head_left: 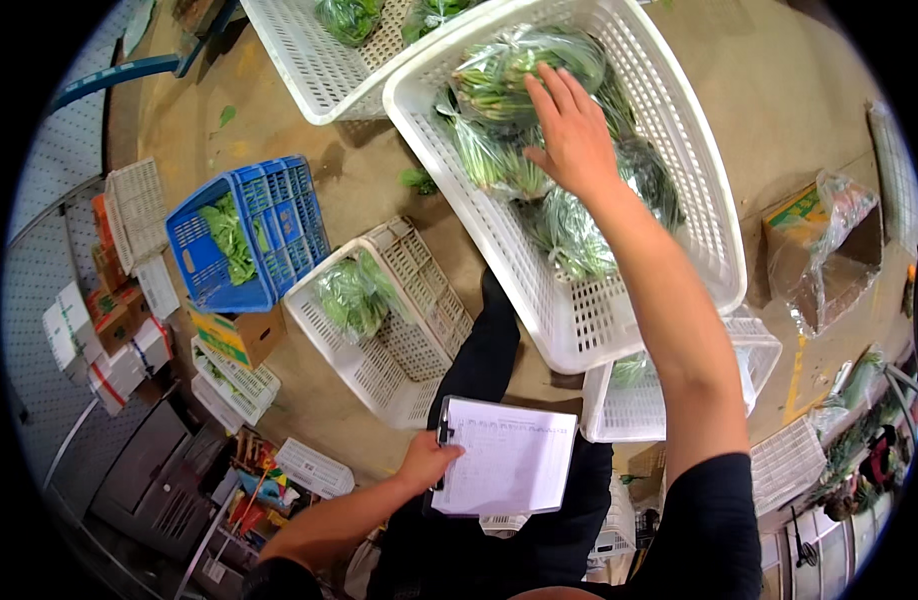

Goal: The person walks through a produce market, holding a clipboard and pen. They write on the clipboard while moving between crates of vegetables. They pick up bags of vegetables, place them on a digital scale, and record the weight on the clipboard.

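My left hand [427, 462] grips a clipboard [509, 458] by its clip end, thumb on top; white sheets with print lie on the board. Above and to the right, my right hand [571, 130] reaches into a large white plastic crate [699, 190]. Its fingers are spread over a clear bag of leafy greens [499, 85] and appear to rest on the plastic. Several more bags of greens lie in that crate, among them a bag with pale stems [494, 160] and a bundle of dark leaves [579, 235].
Beyond stands another white crate [309, 60] with bagged greens. Left of my leg are a tilted white crate [419, 290] and a blue crate [289, 225] with leaves. A cardboard box [834, 250] with plastic film sits right. Another white crate [619, 415] is partly under the big one.
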Demonstrator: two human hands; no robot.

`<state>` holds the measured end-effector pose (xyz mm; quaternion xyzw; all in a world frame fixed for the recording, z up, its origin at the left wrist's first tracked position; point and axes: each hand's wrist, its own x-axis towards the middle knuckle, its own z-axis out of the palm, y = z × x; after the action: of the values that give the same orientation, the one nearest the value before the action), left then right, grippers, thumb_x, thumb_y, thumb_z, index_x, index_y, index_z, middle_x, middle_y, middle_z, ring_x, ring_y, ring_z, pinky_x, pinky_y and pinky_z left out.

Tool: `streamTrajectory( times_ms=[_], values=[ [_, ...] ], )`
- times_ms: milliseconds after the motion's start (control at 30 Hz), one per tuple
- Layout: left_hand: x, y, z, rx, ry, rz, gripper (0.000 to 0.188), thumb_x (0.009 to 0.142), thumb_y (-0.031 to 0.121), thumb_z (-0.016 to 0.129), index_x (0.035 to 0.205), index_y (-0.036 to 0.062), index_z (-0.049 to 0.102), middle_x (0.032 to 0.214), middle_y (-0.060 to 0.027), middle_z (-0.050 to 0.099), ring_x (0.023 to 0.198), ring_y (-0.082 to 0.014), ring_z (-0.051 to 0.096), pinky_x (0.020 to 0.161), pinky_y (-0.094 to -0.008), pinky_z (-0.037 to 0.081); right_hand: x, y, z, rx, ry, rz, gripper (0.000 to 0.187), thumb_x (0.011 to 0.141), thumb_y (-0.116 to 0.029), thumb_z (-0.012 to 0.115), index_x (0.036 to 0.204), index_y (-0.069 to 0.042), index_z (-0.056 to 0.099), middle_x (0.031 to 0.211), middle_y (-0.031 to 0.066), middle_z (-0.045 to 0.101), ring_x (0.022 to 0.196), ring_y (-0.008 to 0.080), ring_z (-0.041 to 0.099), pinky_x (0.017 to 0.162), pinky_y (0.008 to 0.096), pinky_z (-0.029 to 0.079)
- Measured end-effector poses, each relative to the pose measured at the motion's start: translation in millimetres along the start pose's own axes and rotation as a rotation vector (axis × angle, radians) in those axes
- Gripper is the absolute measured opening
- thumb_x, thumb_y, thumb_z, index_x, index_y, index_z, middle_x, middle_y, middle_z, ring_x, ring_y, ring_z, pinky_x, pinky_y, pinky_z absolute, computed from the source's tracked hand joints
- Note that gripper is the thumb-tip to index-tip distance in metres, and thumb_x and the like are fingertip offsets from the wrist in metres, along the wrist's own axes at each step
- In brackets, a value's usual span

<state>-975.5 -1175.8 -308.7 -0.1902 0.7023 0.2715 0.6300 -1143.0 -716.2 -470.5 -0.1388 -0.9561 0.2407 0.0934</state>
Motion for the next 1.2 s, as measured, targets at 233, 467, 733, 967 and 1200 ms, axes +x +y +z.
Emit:
streamTrajectory(
  times_ms=[233,467,733,967,1200],
  values=[
    [4,27,-37,-0.220,-0.065,-0.055,0.021,0.085,0.004,0.066,0.103,-0.0056,0.071,0.092,-0.0077,0.073,0.083,-0.0151,0.067,0.076,-0.0310,0.053,95,41,69,-0.378,-0.257,0.017,0.065,0.073,-0.019,0.080,0.131,-0.013,0.052,0.122,0.0072,0.061,0.118,0.0272,0.056,0.098,0.0451,0.041],
    [7,21,-41,-0.189,-0.058,-0.084,0.021,0.085,0.006,0.066,0.101,-0.0058,0.072,0.092,-0.0081,0.073,0.082,-0.0160,0.067,0.074,-0.0326,0.053,18,19,18,-0.265,-0.121,-0.076,0.050,0.061,-0.018,0.086,0.104,-0.013,0.060,0.095,0.0039,0.062,0.098,0.0262,0.060,0.086,0.0425,0.043],
    [4,25,-5,-0.061,0.055,-0.204,0.034,0.079,0.005,0.070,0.108,-0.0099,0.061,0.096,-0.0185,0.070,0.081,-0.0274,0.069,0.074,-0.0392,0.055,-190,-26,-172,0.072,0.336,0.411,0.045,0.057,-0.022,0.087,0.094,-0.010,0.064,0.083,0.0083,0.060,0.085,0.0299,0.060,0.076,0.0423,0.043],
    [-15,34,27,0.203,0.021,-0.088,0.029,0.081,0.005,0.061,0.106,-0.0107,0.062,0.100,-0.0165,0.069,0.088,-0.0298,0.069,0.081,-0.0389,0.056,-463,-100,-334,0.153,0.624,1.102,0.048,0.063,-0.023,0.087,0.103,-0.006,0.066,0.100,0.0121,0.065,0.094,0.0331,0.062,0.082,0.0408,0.050],
    [-18,20,94,0.274,0.044,-0.127,0.033,0.081,0.003,0.059,0.112,-0.0084,0.060,0.104,-0.0178,0.068,0.090,-0.0329,0.068,0.082,-0.0436,0.056,-743,-118,-445,0.030,0.728,1.787,0.050,0.071,-0.027,0.086,0.109,-0.002,0.067,0.102,0.0148,0.069,0.093,0.0300,0.067,0.084,0.0384,0.053]
  ],
)
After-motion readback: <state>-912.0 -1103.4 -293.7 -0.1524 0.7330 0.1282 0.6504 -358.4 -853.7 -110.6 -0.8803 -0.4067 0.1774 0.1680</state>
